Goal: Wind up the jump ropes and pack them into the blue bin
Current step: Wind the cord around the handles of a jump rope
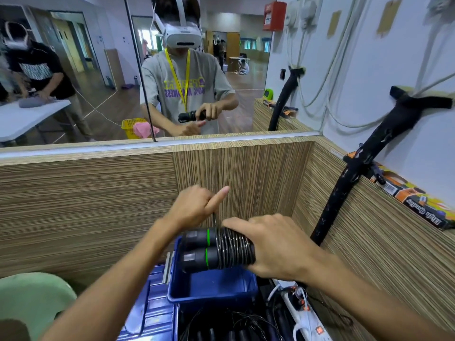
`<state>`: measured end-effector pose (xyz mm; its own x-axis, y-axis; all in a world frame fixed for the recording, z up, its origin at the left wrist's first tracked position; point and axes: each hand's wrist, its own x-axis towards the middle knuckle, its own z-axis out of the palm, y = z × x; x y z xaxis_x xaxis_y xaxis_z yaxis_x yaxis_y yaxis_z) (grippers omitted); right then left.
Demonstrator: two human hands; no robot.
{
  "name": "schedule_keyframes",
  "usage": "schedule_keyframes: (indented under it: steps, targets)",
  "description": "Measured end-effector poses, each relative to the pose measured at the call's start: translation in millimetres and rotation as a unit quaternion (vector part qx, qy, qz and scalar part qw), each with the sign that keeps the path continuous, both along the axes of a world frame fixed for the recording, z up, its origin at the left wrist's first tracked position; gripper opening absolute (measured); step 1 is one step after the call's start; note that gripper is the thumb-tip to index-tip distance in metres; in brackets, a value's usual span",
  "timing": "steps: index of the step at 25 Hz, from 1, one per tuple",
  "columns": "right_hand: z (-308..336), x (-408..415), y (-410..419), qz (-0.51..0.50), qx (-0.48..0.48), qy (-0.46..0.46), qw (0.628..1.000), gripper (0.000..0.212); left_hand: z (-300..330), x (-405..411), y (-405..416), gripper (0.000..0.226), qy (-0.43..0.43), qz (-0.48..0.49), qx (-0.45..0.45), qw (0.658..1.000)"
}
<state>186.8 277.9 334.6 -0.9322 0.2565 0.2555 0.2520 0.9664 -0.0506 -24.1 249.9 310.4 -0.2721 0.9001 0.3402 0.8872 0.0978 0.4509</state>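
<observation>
Keep the thin black cord (214, 219) taut from the left hand (194, 205) and lay each turn snug beside the last, so the coil cannot slip. The right hand (275, 247) has a closed grip on the two jump rope handles (209, 249), held together at centre frame. The left pinches the cord at 11 o'clock of them. The blue bin (211, 289) waits directly below, at 6 o'clock.

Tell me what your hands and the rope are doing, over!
Right hand gripping the black, green-ringed jump rope handles, cord coiled round them. Left hand pinching the thin black cord end. Open blue plastic bin directly below, nothing blocking.
</observation>
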Motion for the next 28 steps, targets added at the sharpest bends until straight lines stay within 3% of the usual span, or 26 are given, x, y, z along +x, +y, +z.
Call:
schedule_keyframes:
  steps: [2,4,8,15,18,21,24,26,28]
  targets:
    - [-7.3,3.3,2.1,-0.029,0.0,-0.022,0.999,0.051,26.1,-21.2,-1.8,0.079,0.22,-0.041,-0.023,0.974]
    - [-12.0,2.1,3.4,-0.069,-0.001,-0.028,0.997,0.055,61.8,0.8,-1.1,0.073,0.349,-0.02,0.011,0.937]
    - [-16.0,-4.3,8.4,-0.149,0.027,-0.012,0.988,0.066,72.7,41.5,-3.1,0.069,0.394,0.023,0.04,0.918]
    - [-22.1,-15.9,-4.6,-0.156,0.071,-0.027,0.985,0.067,75.6,52.0,-7.7,0.069,0.352,0.069,0.04,0.933]
    - [-18.6,-23.0,2.8,-0.178,0.069,-0.03,0.981,0.051,71.3,57.4,-13.9,0.066,0.322,0.063,0.046,0.944]
    - [-13.9,-24.6,18.6,-0.238,0.043,0.015,0.97,0.058,54.6,67.2,-25.9,0.049,0.219,0.09,0.065,0.969]
    - [-4.6,-20.8,34.4,-0.272,0.013,0.08,0.959,0.051,32.4,81.7,-39.3,0.026,0.047,0.081,0.102,0.99]
    - [-0.7,-20.5,38.5,-0.28,0.019,0.102,0.954,0.047,24.1,86.7,-41.4,0.02,-0.054,0.069,0.139,0.986]
    - [0.0,-23.9,38.6,-0.28,0.026,0.107,0.953,0.043,22.7,88.5,-42.3,0.019,-0.094,0.061,0.172,0.979]
